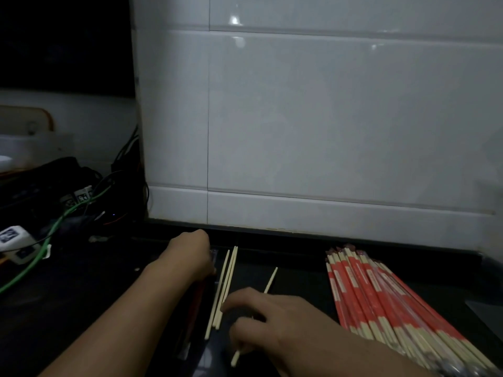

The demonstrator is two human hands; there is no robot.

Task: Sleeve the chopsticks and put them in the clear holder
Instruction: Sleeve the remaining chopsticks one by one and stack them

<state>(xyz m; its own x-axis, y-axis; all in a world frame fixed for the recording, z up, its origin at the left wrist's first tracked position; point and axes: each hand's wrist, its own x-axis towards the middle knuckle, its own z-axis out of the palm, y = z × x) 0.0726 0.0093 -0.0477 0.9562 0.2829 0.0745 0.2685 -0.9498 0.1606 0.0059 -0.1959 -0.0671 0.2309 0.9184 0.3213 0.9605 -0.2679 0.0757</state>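
Head view: sleeved chopsticks [386, 300] right, perhaps cables [54, 227] far left.

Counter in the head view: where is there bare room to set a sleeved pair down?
Bare dark counter lies between the single chopstick and the sleeved pile. Crowded: loose chopsticks between left hand and right hand; cables far left.
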